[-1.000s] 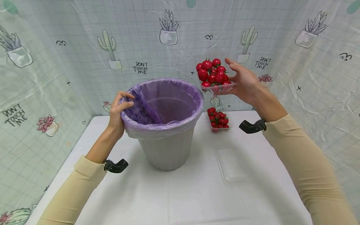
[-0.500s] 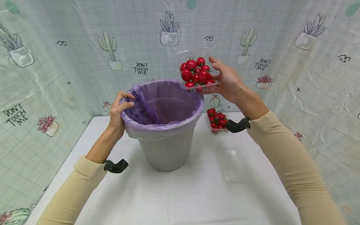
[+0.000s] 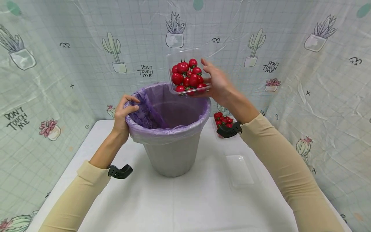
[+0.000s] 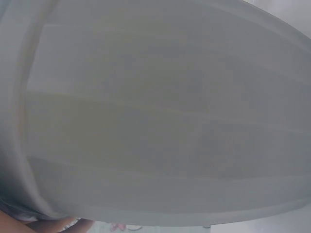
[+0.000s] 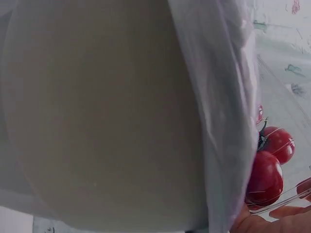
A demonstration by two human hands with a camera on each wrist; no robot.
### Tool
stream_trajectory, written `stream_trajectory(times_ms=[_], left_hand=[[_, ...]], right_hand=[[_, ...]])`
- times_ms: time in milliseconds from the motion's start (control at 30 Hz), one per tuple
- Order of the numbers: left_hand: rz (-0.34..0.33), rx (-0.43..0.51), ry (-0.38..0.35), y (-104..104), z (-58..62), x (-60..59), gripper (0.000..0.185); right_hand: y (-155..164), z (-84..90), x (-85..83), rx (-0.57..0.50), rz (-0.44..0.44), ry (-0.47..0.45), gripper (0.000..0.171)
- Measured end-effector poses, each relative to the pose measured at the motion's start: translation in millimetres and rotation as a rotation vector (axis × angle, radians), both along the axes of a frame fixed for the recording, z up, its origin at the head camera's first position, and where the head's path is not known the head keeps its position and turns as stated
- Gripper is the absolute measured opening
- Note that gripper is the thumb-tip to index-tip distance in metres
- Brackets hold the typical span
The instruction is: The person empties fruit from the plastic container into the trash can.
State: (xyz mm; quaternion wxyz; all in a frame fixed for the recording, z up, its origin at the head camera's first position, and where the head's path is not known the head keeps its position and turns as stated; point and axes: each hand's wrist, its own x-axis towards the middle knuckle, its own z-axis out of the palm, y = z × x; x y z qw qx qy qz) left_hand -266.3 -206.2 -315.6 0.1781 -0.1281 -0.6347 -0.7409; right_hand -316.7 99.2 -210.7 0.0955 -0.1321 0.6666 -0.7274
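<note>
Purple liner (image 3: 174, 112) is gripped by left hand (image 3: 123, 112); raised right hand (image 3: 218, 81) holds plastic tray (image 3: 185, 54)

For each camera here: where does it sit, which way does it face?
Head: on the head, facing forward and down at bin, liner, tomatoes; left grip, right grip and arms show.
Left wrist: on that wrist, facing the bin's outer wall; left grip partly shows.
Right wrist: likewise, facing bin, liner, tomatoes; right grip partly shows.
Shared: head and right wrist show tomatoes.
</note>
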Motion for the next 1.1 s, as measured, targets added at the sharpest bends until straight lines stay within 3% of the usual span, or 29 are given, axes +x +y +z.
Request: stream_trajectory(times_ms=[1100], left_hand=[[0.001,-0.016,-0.01,-1.3,-0.1,-1.3,0.022]], right_hand=[[-33.5,-13.9,-11.2,-0.061,-0.044,0.074,0.052]])
